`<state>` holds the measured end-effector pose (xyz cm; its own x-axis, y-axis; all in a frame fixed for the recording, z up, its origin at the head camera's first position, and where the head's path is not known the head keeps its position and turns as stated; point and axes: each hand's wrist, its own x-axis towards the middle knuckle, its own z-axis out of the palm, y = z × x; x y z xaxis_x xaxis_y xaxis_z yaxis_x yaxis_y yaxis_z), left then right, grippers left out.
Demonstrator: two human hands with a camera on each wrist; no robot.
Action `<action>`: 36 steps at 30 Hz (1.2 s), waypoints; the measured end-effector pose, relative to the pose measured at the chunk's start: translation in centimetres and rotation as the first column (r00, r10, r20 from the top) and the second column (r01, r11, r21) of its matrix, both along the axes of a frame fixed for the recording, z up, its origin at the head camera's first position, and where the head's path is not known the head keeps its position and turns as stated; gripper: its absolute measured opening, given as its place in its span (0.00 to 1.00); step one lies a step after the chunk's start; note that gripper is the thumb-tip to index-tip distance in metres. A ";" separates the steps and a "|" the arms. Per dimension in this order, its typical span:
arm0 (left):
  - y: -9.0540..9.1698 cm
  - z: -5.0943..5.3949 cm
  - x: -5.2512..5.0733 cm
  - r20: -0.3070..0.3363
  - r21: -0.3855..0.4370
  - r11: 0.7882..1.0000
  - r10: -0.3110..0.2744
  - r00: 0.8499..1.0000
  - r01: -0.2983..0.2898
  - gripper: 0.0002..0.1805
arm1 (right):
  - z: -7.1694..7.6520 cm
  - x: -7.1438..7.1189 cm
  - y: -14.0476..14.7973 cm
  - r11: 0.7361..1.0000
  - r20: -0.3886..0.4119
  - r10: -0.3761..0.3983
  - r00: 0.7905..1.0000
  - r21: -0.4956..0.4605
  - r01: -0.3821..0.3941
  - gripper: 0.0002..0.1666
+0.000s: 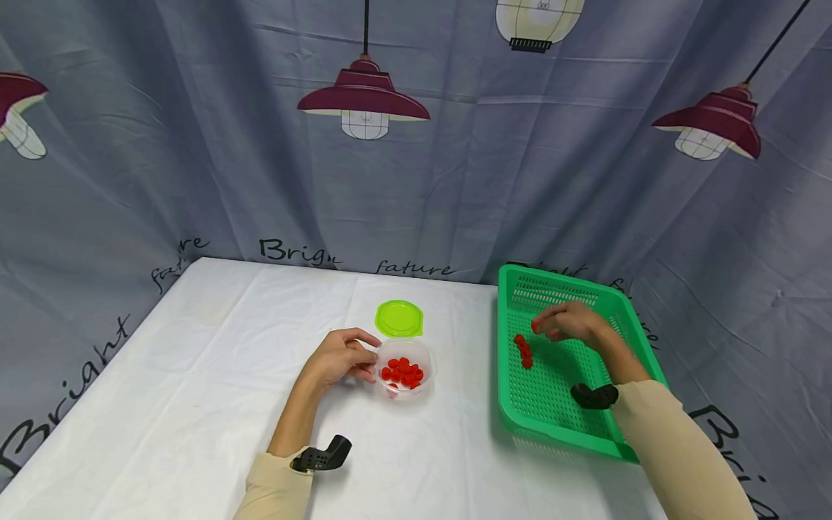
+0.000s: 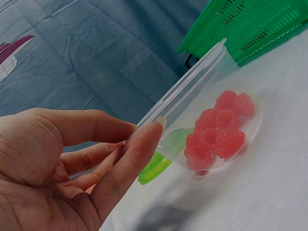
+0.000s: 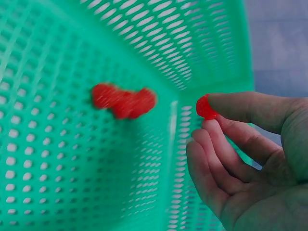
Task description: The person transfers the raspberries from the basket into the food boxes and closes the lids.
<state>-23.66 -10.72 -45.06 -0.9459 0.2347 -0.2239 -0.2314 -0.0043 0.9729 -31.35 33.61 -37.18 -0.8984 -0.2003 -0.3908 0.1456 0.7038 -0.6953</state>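
A clear plastic tub [image 1: 425,355] with several red raspberries [image 2: 226,118] in it stands on the white cloth. My left hand [image 1: 341,355] pinches the tub's rim at its left side, thumb and fingers on the edge. Over the green basket [image 1: 510,393], my right hand [image 1: 572,321] pinches a single raspberry [image 3: 206,107] between thumb and fingertips. Below that hand, several more raspberries [image 1: 523,352] lie in a short row on the basket floor; they look blurred in the right wrist view [image 3: 124,100].
A lime-green lid [image 1: 399,318] lies on the white cloth [image 1: 214,368] just behind the tub. The basket's raised, slotted walls stand around the right hand. A grey curtain [image 1: 455,180] with printed lamps hangs behind the table.
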 end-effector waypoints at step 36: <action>0.1 0.2 0.1 0.005 -0.010 1.000 0.010 1.000 -0.010 0.19 | -0.2 5.8 -21.0 0.977 -0.071 0.184 0.980 -0.098 -0.190 0.06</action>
